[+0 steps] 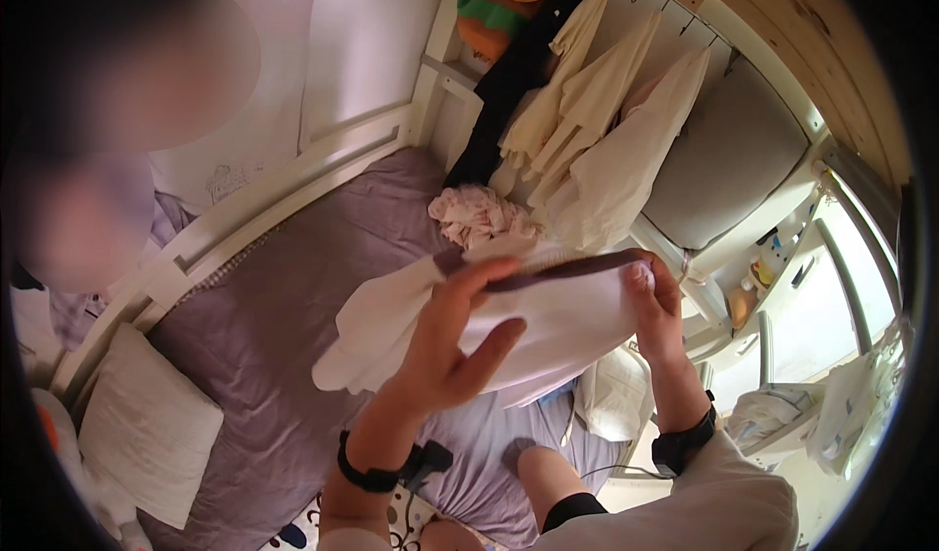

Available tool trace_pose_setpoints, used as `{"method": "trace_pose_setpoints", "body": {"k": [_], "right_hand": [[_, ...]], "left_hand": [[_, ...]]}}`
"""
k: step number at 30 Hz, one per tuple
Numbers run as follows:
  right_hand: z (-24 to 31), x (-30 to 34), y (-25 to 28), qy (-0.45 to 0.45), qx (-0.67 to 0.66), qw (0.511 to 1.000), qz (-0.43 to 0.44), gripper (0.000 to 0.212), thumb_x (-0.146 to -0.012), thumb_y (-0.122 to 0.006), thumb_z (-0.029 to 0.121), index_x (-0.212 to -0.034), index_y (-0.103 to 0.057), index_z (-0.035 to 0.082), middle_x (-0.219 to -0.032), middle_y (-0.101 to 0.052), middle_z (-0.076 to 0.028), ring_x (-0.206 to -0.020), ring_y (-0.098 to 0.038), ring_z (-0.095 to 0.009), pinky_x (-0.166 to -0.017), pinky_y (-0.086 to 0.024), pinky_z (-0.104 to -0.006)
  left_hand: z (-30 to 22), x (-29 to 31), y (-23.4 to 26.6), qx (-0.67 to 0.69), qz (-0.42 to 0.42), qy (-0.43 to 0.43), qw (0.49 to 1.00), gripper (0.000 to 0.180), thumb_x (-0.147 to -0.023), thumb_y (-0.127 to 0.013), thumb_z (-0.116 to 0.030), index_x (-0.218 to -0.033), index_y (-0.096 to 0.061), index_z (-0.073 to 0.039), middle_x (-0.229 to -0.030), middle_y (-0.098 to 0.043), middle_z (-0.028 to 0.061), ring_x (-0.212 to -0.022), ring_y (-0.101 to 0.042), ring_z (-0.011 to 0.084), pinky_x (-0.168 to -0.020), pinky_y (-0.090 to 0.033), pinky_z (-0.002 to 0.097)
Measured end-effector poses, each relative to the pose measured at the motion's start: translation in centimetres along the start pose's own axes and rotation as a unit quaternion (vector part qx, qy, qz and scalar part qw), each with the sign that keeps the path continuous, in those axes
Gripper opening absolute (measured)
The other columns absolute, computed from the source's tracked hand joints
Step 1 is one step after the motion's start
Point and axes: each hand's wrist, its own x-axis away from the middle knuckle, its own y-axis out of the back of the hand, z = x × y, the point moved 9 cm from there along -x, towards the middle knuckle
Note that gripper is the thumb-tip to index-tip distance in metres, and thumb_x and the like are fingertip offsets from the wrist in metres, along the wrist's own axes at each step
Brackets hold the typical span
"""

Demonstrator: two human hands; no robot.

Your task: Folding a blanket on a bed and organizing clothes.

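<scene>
A white cloth garment (577, 316) with a mauve band along its upper edge hangs stretched out in front of me, above the bed. My right hand (658, 307) pinches the right end of that band between thumb and fingers. Fingers spread and thumb apart, my left hand (445, 346) is over the garment's left part; whether it touches the cloth I cannot tell. The garment's kind is not clear from its folds. Just beyond it lies a crumpled pale pink cloth (479, 215).
A mauve sheet covers the bed (313, 248), bordered by a white rail (284, 184). A white pillow (152, 424) lies at the left. White clothes (636, 150) hang from hooks beside a grey cushion (729, 155). A white bag (613, 395) sits near my right forearm.
</scene>
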Motion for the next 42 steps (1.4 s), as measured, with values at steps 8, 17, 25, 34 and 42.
{"method": "trace_pose_setpoints", "body": {"k": [8,17,25,34,42], "right_hand": [[-4.7,-10.8,3.1,0.125,-0.085,0.983,0.104,0.026,-0.084,-0.050,0.014,-0.104,-0.050,-0.002,-0.089,-0.055,-0.003,-0.075,-0.048,-0.006,-0.067,-0.037,-0.0173],[-3.6,-16.9,20.8,0.249,0.000,0.966,-0.074,0.027,-0.081,-0.053,0.019,-0.095,-0.053,-0.004,-0.089,-0.056,-0.009,-0.079,-0.051,-0.012,-0.071,-0.039,-0.0232],[1.6,-20.0,21.5,0.236,0.095,0.961,-0.105,0.027,-0.083,-0.052,0.017,-0.103,-0.053,-0.002,-0.094,-0.056,-0.007,-0.084,-0.050,-0.010,-0.075,-0.038,-0.0220],[7.8,-26.6,23.5,0.269,0.071,0.952,-0.125,0.021,-0.084,-0.046,0.004,-0.103,-0.054,0.001,-0.095,-0.053,-0.002,-0.084,-0.047,-0.006,-0.074,-0.037,-0.0167],[8.0,-31.3,22.7,0.294,0.178,0.915,-0.210,0.022,-0.079,-0.042,0.000,-0.091,-0.060,0.002,-0.091,-0.052,-0.005,-0.076,-0.049,-0.010,-0.067,-0.038,-0.0189]], "left_hand": [[0.8,-6.4,-6.2,-0.267,0.080,-0.125,0.952,0.036,-0.063,-0.059,0.004,-0.099,-0.060,-0.002,-0.089,-0.060,0.0132,-0.085,-0.058,0.0281,-0.073,-0.045,0.0353],[6.8,-21.2,-20.7,-0.495,0.093,-0.205,0.839,0.050,-0.069,-0.059,-0.013,-0.117,-0.047,-0.008,-0.121,-0.045,0.0051,-0.106,-0.045,0.0204,-0.085,-0.036,0.0289],[4.7,-22.7,-19.2,-0.461,0.002,-0.202,0.864,0.065,-0.070,-0.063,-0.024,-0.127,-0.034,-0.013,-0.127,-0.036,0.0152,-0.106,-0.040,0.0370,-0.086,-0.036,0.0403],[5.9,-32.2,-23.2,-0.447,0.016,-0.287,0.847,0.063,-0.072,-0.060,-0.022,-0.128,-0.032,-0.018,-0.135,-0.023,0.0134,-0.117,-0.027,0.0400,-0.087,-0.029,0.0537],[11.1,-40.4,-25.0,-0.438,0.056,-0.362,0.821,0.050,-0.076,-0.057,-0.025,-0.122,-0.042,-0.013,-0.135,-0.024,0.0141,-0.121,-0.023,0.0405,-0.092,-0.019,0.0564]]}}
